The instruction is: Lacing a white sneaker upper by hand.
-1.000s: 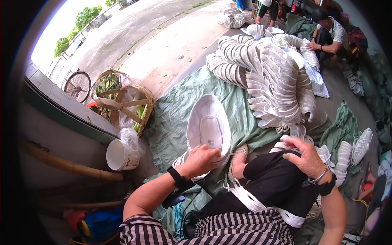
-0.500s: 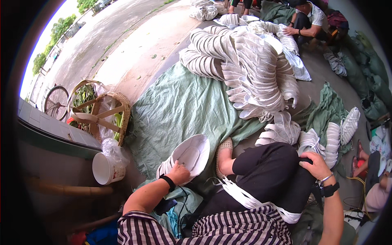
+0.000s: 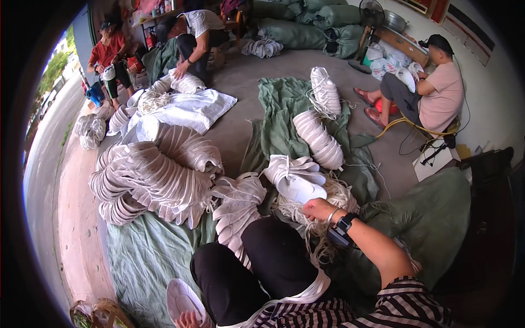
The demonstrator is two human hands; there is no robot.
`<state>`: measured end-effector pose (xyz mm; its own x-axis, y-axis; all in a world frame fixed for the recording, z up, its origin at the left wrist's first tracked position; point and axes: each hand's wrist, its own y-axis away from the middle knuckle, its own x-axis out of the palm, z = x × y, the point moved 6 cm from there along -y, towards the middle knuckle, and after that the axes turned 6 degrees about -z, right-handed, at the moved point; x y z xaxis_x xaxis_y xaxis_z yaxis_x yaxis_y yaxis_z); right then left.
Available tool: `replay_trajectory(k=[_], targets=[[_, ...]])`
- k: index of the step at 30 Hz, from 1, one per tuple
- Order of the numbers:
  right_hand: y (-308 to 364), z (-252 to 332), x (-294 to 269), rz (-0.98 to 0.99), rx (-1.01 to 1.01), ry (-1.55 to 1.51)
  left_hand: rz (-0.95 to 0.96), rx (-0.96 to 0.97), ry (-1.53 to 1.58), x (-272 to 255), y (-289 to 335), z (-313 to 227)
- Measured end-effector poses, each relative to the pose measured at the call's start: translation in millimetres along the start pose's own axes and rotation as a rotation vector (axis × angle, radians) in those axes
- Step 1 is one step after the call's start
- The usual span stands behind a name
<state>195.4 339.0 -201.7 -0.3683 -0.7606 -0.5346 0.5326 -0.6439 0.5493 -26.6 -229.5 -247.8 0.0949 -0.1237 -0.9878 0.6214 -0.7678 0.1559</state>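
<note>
A ribbed heap of nested off-white fabric shoes (image 3: 156, 177) lies beyond the left hand (image 3: 188, 320), whose fingers grip a hollow, oval white fabric shoe (image 3: 181, 297), while the right hand (image 3: 319, 209) pinches a smooth, rounded white upper (image 3: 301, 189) over stringy cream laces (image 3: 343, 195).
</note>
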Motion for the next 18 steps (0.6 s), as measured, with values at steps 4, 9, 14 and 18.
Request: replay_trajectory(k=[4,9,14,18], targets=[[-22,-59,30,0.097,0.019,-0.078,-0.137,-0.205,0.477,-96,-38,-36],[-71,-37,1,-0.716,-0.226,0.351,0.015,-0.071,0.807,-197,-61,-113],[-129,-15,-58,-0.715,-0.198,0.739,0.227,-0.379,1.260,-164,-54,-107],[-167,4,-64,-0.394,-0.138,0.848,0.310,-0.546,1.294,-163,-51,-114]])
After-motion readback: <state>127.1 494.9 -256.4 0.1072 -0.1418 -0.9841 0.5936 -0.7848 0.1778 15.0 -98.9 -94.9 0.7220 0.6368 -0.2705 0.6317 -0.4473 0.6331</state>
